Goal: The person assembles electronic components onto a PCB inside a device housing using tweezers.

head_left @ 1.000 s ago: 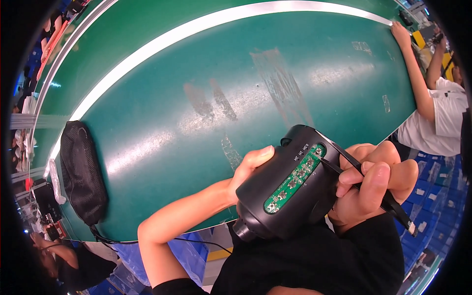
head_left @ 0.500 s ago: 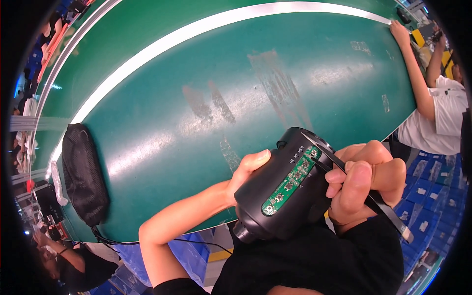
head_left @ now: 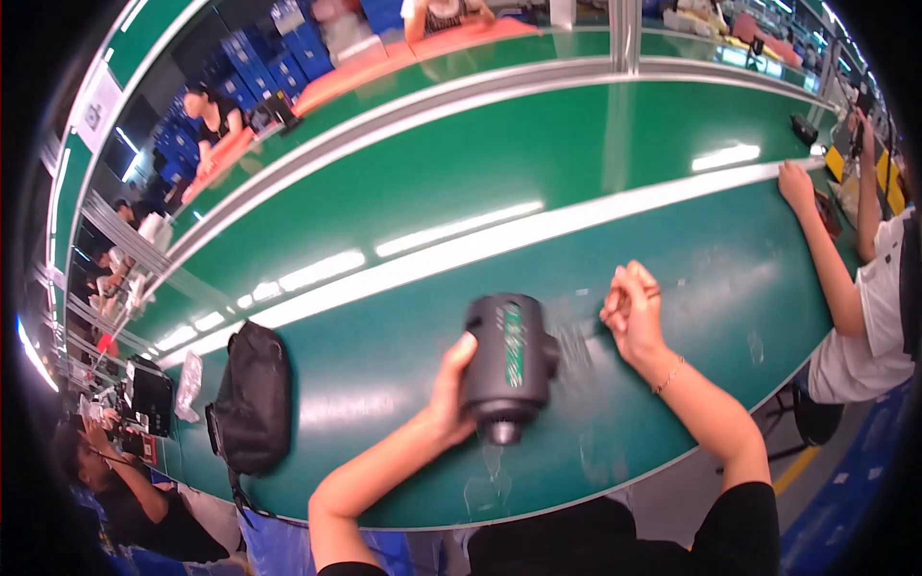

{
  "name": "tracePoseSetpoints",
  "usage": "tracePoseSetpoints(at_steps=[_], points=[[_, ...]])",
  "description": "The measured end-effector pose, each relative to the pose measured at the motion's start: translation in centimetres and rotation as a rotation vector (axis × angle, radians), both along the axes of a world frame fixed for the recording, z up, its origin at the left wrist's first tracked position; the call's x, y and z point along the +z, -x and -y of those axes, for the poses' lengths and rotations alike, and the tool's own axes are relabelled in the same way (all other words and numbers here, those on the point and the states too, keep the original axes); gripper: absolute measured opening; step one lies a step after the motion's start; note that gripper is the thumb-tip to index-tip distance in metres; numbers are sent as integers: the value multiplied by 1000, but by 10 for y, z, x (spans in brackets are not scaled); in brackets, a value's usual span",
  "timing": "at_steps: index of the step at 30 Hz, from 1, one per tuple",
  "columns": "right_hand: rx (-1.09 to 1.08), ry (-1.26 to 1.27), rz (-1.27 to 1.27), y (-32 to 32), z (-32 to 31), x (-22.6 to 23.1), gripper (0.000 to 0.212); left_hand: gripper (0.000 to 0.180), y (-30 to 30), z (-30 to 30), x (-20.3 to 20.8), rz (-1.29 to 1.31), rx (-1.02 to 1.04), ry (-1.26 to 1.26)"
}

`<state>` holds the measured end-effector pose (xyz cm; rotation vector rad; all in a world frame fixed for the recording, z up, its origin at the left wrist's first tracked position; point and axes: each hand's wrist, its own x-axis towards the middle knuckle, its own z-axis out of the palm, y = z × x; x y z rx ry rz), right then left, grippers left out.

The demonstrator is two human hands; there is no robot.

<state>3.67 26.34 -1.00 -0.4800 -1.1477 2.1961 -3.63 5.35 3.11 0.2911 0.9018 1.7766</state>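
Observation:
A black cylindrical housing (head_left: 487, 370) with a narrower stepped end is held up over the table in my left hand (head_left: 448, 394), whose fingers wrap round its left side. A long slot in the housing shows a green circuit board strip (head_left: 514, 346), blurred by motion. To the right, apart from the housing, my right hand (head_left: 634, 322) is raised with its fingers curled together. A thin dark piece of the tweezers (head_left: 653, 291) shows at those fingers; most of it is hidden or too blurred to make out.
A green work table (head_left: 384, 384) lies under my hands. On its left stand a black fabric bag (head_left: 257, 398) and a clear plastic wrapper (head_left: 189, 384). At the right, a co-worker's arm (head_left: 816, 240) rests on the table. A metal frame rail (head_left: 403, 120) runs along the far side.
The view has tipped up to show more of the far side. The housing is farther from my body and more upright. My right hand has moved off the circuit board, away to the right.

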Motion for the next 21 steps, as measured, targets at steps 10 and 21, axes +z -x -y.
tracePoseSetpoints(at_steps=[10, 21], points=[[277, -112, 9, 2, 2, 0, 25, 83, 238, -19, 27, -777, 476, 957], [343, -75, -9, 2, 2, 5, 25, 93, 245, -9, 31, -1008, 509, 1243]])
